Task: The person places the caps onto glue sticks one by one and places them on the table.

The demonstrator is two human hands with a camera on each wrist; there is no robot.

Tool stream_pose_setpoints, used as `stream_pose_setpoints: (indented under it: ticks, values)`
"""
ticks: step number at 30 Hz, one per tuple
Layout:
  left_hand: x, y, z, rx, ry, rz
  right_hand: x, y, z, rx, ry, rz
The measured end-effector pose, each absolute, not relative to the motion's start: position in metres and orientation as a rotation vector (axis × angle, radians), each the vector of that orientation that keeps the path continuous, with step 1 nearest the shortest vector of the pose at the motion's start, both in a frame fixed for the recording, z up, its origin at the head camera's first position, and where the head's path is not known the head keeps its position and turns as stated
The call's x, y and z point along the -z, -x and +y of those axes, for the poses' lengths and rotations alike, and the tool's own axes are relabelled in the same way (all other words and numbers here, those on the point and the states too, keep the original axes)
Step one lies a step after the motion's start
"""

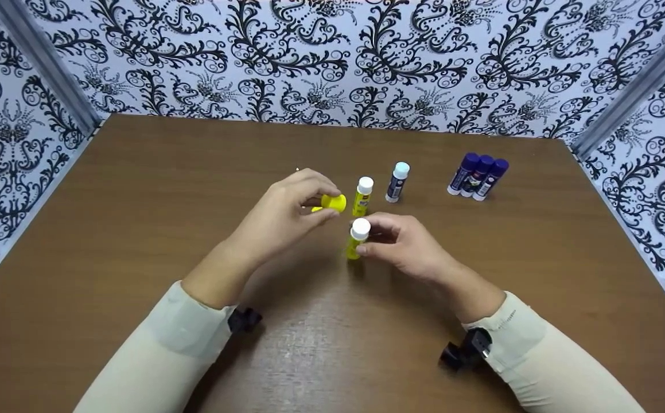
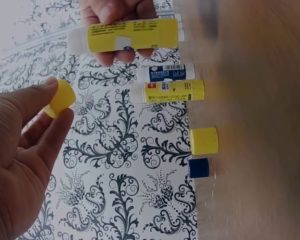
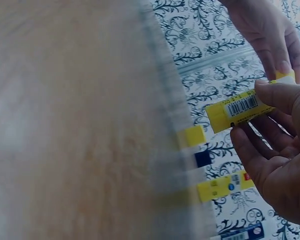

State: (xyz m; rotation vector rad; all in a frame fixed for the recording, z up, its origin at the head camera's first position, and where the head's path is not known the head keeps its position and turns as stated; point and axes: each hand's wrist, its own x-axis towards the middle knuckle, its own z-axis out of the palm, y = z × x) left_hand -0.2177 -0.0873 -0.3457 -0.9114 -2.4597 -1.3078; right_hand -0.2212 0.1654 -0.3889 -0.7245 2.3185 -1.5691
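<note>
A brown table (image 1: pixel 137 229) fills most of the frame, its grain running sideways and a dull shine at the lower middle. Behind it, across the top, stands a white wall (image 1: pixel 321 63) covered in black scrolls; the same pattern turns down both sides, with a grey strip (image 1: pixel 45 63) at the upper-left corner and another at the upper right.

Near the frame's middle, the left hand (image 1: pixel 283 215) pinches a yellow cap (image 1: pixel 334 203) between thumb and fingers. Just right of it, the right hand (image 1: pixel 409 244) grasps a yellow stick (image 1: pixel 356 242), roughly upright, white end on top. A second yellow stick (image 1: pixel 361 201) stands beyond, then a blue stick (image 1: pixel 396 184), and well apart at the upper right three purple-capped sticks (image 1: pixel 477 176) side by side.

From the left wrist I see a loose yellow cap (image 2: pixel 204 141) and a blue cap (image 2: pixel 199 168) on the table, at right of that view. Pale sleeves (image 1: pixel 148 350) come in from the bottom.
</note>
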Motion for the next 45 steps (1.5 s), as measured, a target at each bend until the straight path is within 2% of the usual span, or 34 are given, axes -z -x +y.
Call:
stream_pose_setpoints:
  ticks: [15, 45]
  values:
    - [0.34, 0.208, -0.08, 1.623, 0.888, -2.393, 0.371, 0.219, 0.18, 1.722, 0.713, 2.301]
    - [0.334, 0.194, -0.071, 1.707, 0.987, -2.345, 0.354, 0.21, 0.188, 1.63, 0.863, 2.427]
